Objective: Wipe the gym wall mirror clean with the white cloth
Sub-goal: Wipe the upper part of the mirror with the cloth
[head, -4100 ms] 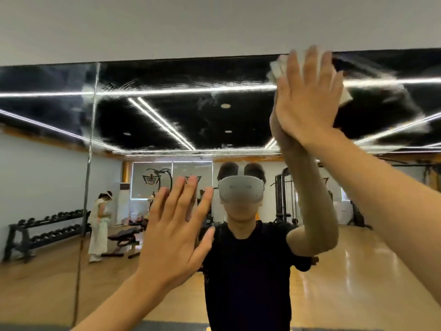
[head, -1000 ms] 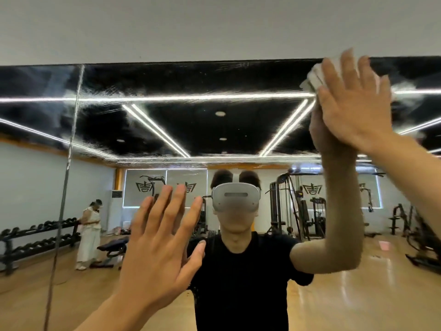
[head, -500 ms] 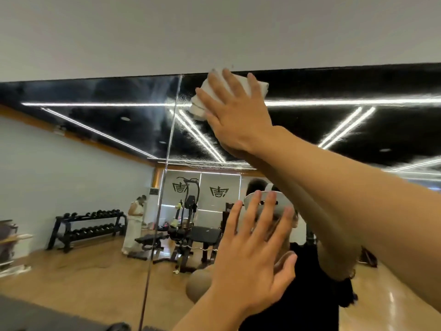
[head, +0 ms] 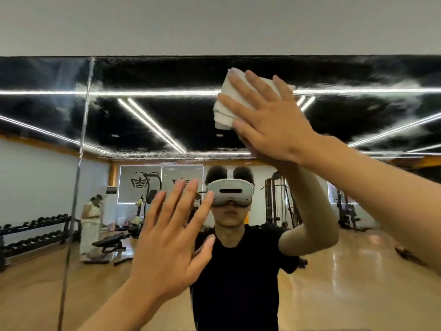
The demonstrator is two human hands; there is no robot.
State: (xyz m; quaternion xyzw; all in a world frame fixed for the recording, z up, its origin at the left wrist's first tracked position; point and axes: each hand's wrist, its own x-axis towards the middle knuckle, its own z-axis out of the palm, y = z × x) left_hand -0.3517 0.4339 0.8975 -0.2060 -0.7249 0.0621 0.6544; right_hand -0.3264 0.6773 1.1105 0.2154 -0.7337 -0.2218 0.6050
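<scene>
Here the right hand [head: 269,123] lies flat and wide, fingers straight and spread, and presses the folded white cloth [head: 225,103] against the mirror [head: 167,120]. The cloth sits high on the glass, just below the mirror's top edge, and shows past the fingertips at the upper left of the hand. Above that edge runs a plain pale wall [head: 214,25].

The left hand [head: 169,242] is lower and left of centre, holding nothing. It is wide too, with its fingers straight and fanned and its palm turned to the glass. I cannot tell whether it touches the mirror.

A vertical seam [head: 78,163] between panels runs down the left side. Hazy streaks [head: 405,90] mark the glass far right of the cloth, along a reflected ceiling light.

The glass reflects the person in a black shirt [head: 236,271] and a white headset [head: 230,193], with the raised arm mirrored. Further back in the reflection are a dumbbell rack [head: 33,232] at the far left, a person in white [head: 91,225] beside it, and a bench [head: 109,242] on a glossy wooden floor.
</scene>
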